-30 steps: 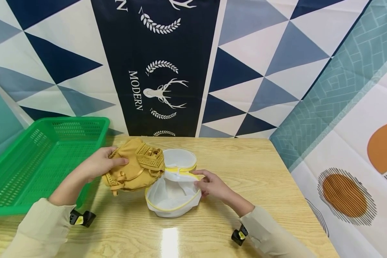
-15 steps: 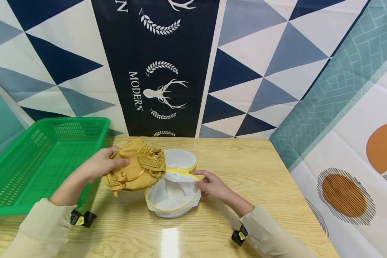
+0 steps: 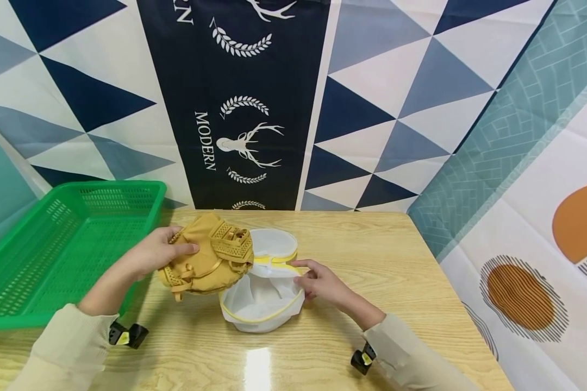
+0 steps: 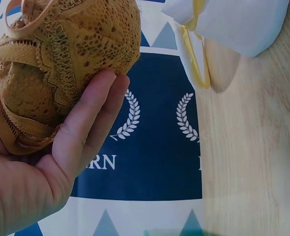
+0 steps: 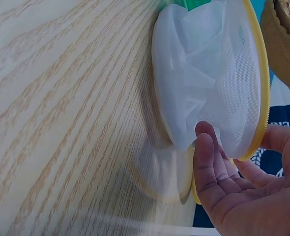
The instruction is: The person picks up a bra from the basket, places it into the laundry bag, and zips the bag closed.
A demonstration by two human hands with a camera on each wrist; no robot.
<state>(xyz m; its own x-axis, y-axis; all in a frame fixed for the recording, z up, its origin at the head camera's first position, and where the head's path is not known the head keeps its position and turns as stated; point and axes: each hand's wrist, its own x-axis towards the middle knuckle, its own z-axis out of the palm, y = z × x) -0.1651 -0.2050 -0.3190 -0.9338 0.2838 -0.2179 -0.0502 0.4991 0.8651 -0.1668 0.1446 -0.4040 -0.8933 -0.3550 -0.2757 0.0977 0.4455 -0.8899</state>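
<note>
In the head view, my left hand (image 3: pixel 154 253) grips a folded mustard-yellow bra (image 3: pixel 205 260), thumb on top. Its lace cup (image 4: pixel 103 39) and straps show close up in the left wrist view, with the fingers beneath. Just right of the bra, a white mesh laundry bag (image 3: pixel 258 327) with a yellow zipper stands on the table, unzipped, its lid (image 3: pixel 274 241) folded back. The bra overlaps the bag's left edge in the head view. My right hand (image 3: pixel 325 282) pinches the zippered rim on the bag's right side, thumb and fingers on either side of the mesh (image 5: pixel 233 93).
A green plastic basket (image 3: pixel 10 324) with slotted walls stands on the left, beside my left forearm. The wooden table (image 3: pixel 362 244) ends at a patterned cloth (image 3: pixel 254 163) behind. Small black wrist cameras hang under both sleeves.
The bra in my left hand has edged slightly right, toward the bag. My right hand keeps its hold on the rim, and the head view has tilted a little.
</note>
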